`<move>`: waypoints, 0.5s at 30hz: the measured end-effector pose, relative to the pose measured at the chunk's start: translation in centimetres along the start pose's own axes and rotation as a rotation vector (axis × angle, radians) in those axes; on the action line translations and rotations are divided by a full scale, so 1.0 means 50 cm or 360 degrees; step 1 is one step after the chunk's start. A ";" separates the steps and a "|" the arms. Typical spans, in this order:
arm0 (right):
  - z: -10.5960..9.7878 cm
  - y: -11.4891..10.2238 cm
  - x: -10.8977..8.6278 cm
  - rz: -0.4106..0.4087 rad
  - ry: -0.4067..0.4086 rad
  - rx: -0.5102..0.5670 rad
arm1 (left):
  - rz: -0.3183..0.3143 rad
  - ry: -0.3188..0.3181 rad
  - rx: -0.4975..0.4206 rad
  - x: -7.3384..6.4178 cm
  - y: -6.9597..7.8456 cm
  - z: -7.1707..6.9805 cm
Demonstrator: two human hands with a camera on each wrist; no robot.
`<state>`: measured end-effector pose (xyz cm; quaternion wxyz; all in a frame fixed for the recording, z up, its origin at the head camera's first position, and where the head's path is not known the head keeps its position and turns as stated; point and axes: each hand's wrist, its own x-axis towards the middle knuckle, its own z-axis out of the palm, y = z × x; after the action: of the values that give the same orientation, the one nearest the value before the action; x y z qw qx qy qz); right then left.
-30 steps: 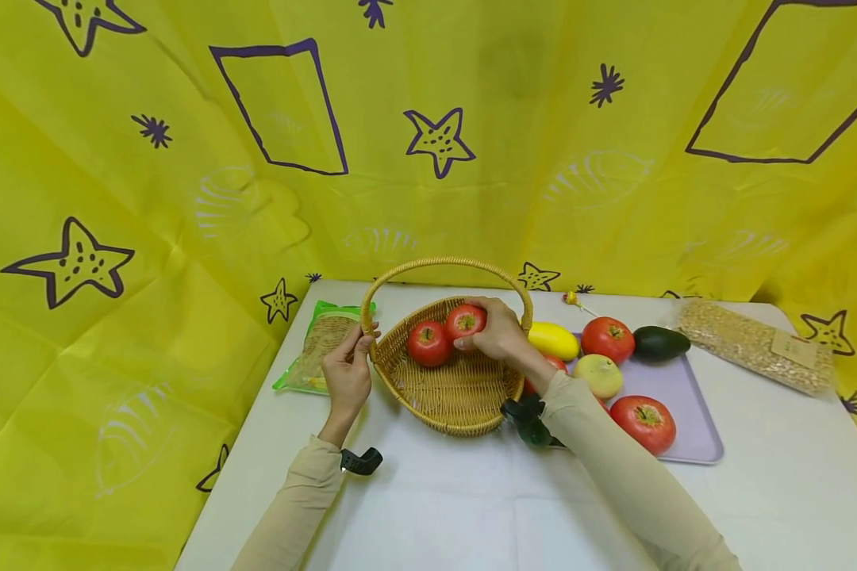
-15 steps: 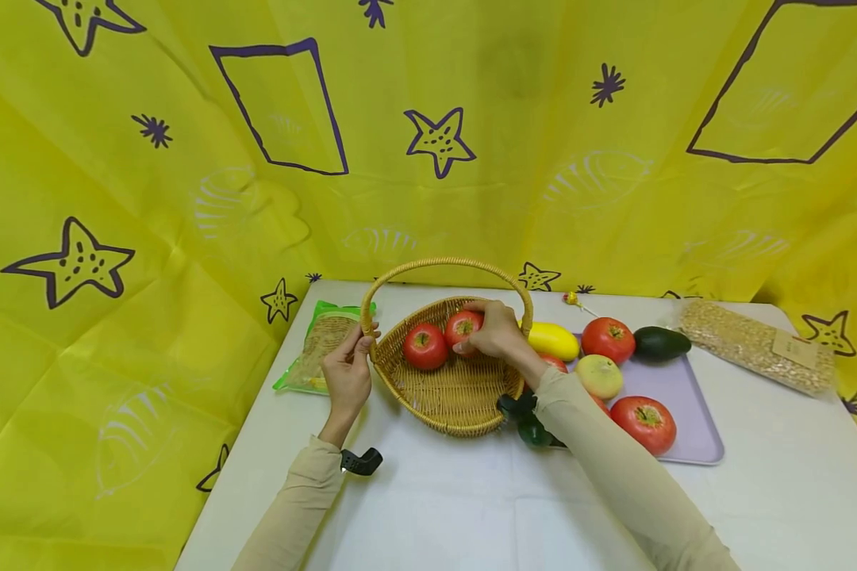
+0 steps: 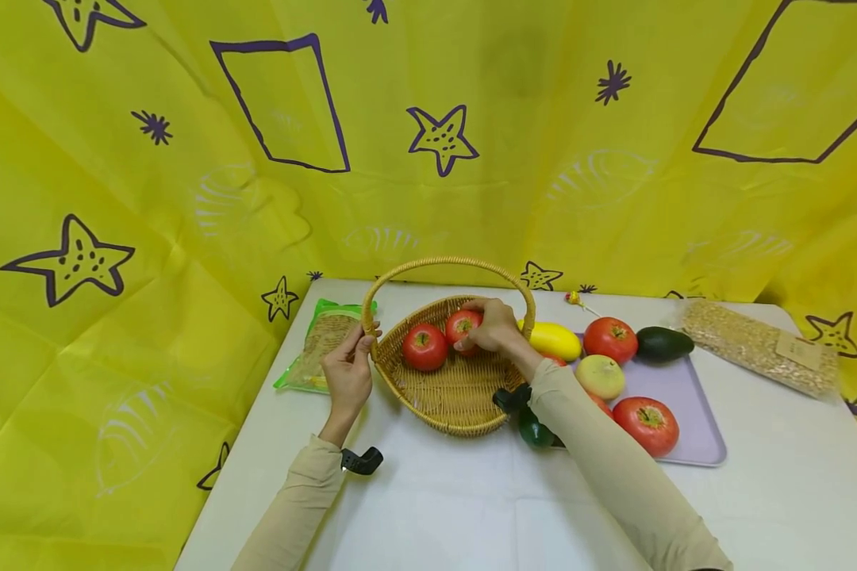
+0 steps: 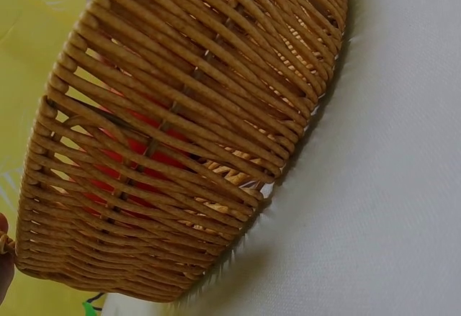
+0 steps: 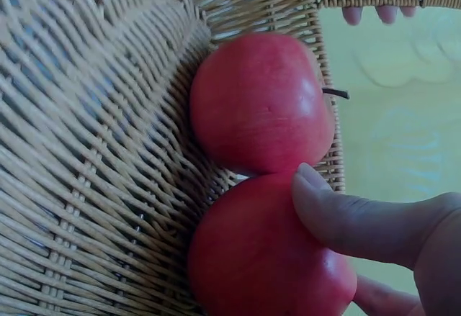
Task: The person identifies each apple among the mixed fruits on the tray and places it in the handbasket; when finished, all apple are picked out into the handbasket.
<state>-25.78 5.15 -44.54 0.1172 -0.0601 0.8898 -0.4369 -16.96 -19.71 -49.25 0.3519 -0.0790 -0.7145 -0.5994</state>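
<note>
A wicker basket point(image 3: 464, 400) with a tall arched handle stands on the white table. My left hand point(image 3: 347, 377) grips the foot of that handle on the basket's left side. Inside, a red apple point(image 3: 424, 347) lies toward the left wall. My right hand point(image 3: 494, 325) holds a second red apple point(image 3: 461, 323) at the back of the basket, its thumb on the near side. Seen from the right wrist, the held apple point(image 5: 263, 251) touches the other apple point(image 5: 259, 104). The left wrist view is mostly the basket's outer weave point(image 4: 180, 114), with red showing through the gaps.
Right of the basket, a lilac tray point(image 3: 703, 428) carries red fruits point(image 3: 646, 426), a pale round fruit point(image 3: 600, 376) and an avocado-like dark green one point(image 3: 664, 344). A yellow oblong fruit point(image 3: 555, 341), lollipop point(image 3: 574, 298), grain bag point(image 3: 757, 349) and green-edged packet point(image 3: 321, 345) lie around.
My right hand and its apple have shifted slightly left. The other apple in the basket has moved a little left too. My left hand keeps its hold on the handle.
</note>
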 end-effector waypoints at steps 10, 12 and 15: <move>-0.002 -0.003 0.000 0.0045 -0.0009 0.0062 | 0.0029 -0.0010 -0.0004 0.000 -0.002 -0.005; -0.002 -0.003 -0.001 0.0048 -0.0018 0.0052 | 0.0031 -0.0015 -0.0021 -0.001 -0.004 -0.005; -0.003 -0.004 -0.003 0.0050 -0.0054 0.0038 | 0.0030 -0.0021 -0.0034 -0.002 -0.005 -0.006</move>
<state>-25.66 5.17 -44.29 0.1399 -0.0521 0.8832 -0.4445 -16.89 -20.02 -49.49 0.3519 -0.0933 -0.7098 -0.6031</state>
